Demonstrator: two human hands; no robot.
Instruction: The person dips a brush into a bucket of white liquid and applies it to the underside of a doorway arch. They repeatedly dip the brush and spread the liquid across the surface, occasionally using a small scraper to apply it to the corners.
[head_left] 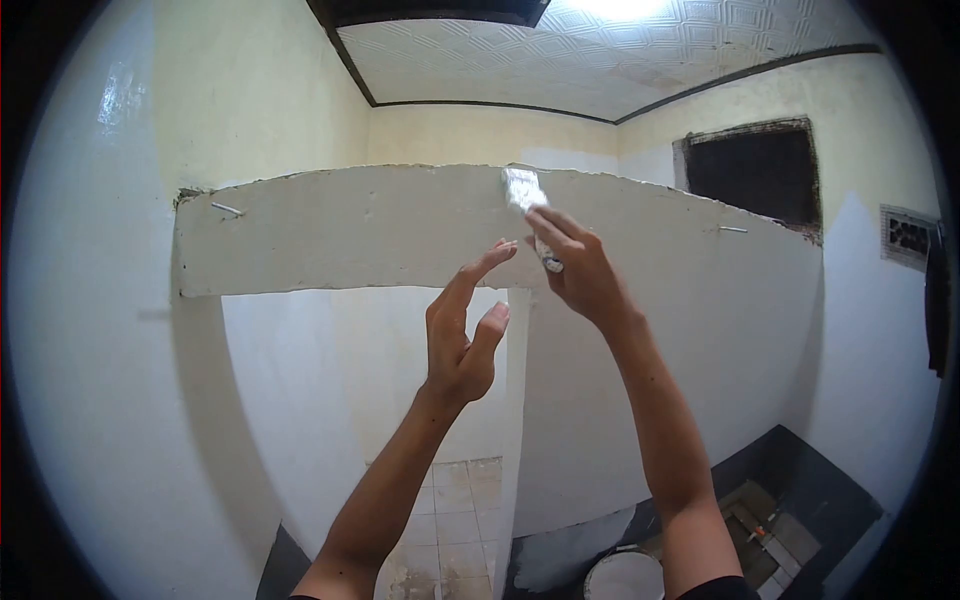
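Observation:
My right hand is raised and grips a paint brush whose white-coated bristles press against the top edge of a white partition wall. My left hand is lifted beside it, empty, with fingers spread and the index finger pointing up toward the wall face just left of the brush. The brush handle runs down into my right fist.
A nail sticks out at the wall's upper left and another nail at the right. A dark wall opening and a vent lie at the right. A white paint bucket stands on the floor below. Tiled floor shows through the doorway.

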